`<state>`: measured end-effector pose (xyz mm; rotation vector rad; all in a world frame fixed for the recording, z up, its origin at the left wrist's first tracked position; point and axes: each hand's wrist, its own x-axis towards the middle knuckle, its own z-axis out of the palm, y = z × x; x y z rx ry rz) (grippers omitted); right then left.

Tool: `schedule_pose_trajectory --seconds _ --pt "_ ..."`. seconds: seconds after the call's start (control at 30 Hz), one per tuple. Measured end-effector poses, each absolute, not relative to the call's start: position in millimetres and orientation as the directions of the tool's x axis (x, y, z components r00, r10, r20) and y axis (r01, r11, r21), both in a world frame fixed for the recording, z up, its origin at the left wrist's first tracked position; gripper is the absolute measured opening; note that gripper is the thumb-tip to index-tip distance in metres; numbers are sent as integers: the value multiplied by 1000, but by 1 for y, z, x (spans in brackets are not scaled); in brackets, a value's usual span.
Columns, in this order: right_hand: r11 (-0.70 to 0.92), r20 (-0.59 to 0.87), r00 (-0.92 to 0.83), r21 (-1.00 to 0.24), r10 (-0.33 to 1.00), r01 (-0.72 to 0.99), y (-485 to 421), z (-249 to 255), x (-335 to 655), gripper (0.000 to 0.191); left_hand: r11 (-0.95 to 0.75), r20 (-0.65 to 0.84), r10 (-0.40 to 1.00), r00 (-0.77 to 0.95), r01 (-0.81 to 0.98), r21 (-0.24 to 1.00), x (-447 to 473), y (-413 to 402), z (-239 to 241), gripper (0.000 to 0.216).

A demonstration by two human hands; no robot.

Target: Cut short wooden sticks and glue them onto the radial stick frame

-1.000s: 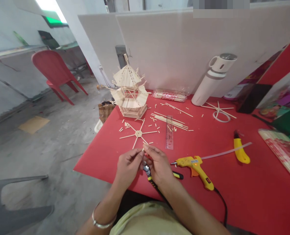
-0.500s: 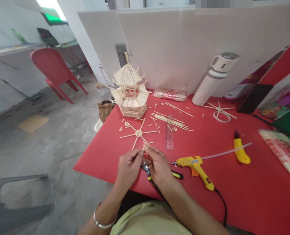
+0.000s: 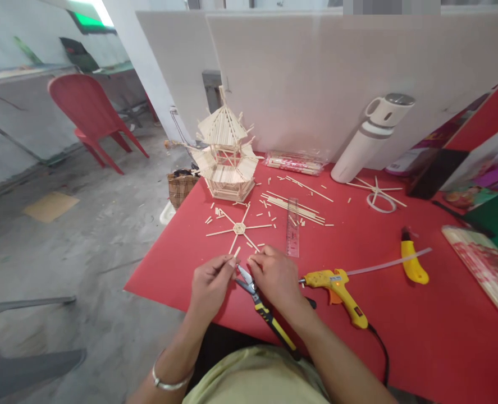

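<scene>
My left hand (image 3: pixel 213 280) pinches a short piece of wooden stick (image 3: pixel 237 252) between thumb and fingers, its end pointing up. Close beside it, my right hand (image 3: pixel 276 276) is closed with fingertips together; whatever it grips is too small to make out. Pliers with yellow and black handles (image 3: pixel 269 321) lie between the hands at the table edge, jaws toward the left fingertips. Just beyond my hands is a six-armed stick frame (image 3: pixel 240 228) with a small hexagonal centre. A yellow hot glue gun (image 3: pixel 327 279) lies right of my right hand, a glue stick in its back.
A stick-built pagoda model (image 3: pixel 227 163) stands at the back left of the red table (image 3: pixel 177 252). Loose sticks (image 3: pixel 295 209), offcuts and a clear ruler (image 3: pixel 292 230) lie mid-table. Farther right are a white flask (image 3: pixel 369 140), a yellow-handled cutter (image 3: pixel 412 261) and packaged sticks (image 3: pixel 482 269).
My hands, touching at the fingertips before, have moved apart, the left one shifting left with the short stick piece. More of the pliers shows between them.
</scene>
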<state>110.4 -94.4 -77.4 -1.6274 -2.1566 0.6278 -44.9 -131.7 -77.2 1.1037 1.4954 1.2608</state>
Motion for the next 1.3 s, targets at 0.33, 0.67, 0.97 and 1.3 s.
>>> schedule_pose_trajectory --seconds 0.33,0.67,0.97,1.3 --pt "360 -84 -395 -278 915 891 -135 -57 129 54 125 -119 966 -228 9 992 -52 -132 -70 28" --pt "326 -79 -349 -212 934 921 -205 -106 180 88 111 -128 962 -239 -81 990 -60 -133 -58 32" --pt "-163 -284 -288 -910 914 380 -200 -112 202 83 88 -107 938 -329 -72 994 -76 -137 -38 32" --pt "-283 -285 -465 -956 838 76 -155 -55 128 62 13 -3 966 -257 39 999 -73 -127 -11 28"
